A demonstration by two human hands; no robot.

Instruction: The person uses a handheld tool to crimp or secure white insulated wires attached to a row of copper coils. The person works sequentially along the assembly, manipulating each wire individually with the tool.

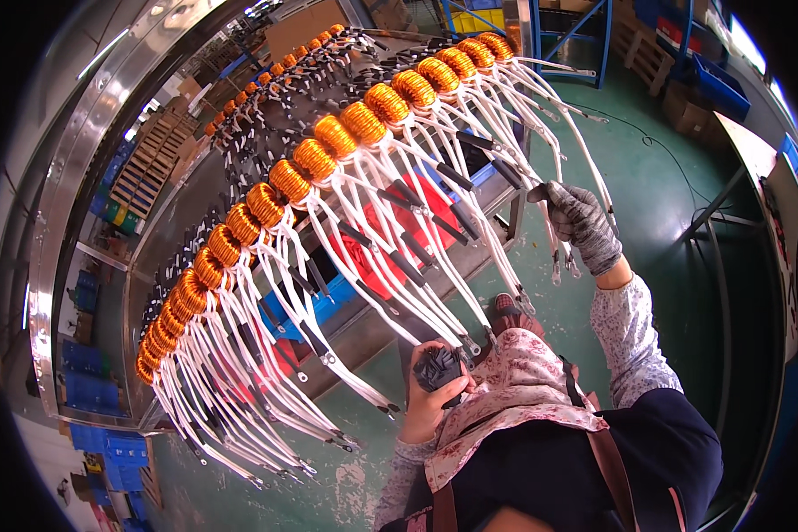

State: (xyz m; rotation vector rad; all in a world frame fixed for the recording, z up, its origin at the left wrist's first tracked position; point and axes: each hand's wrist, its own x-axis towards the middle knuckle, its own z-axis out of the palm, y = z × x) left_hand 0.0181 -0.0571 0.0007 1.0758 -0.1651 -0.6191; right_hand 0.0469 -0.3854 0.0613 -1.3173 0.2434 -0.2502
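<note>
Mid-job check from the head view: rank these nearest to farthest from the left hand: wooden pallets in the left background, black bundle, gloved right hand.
1. Black bundle: within the left hand itself.
2. Gloved right hand: up and to the right, beside the white leads.
3. Wooden pallets: farthest, stacked in the left background.
</note>
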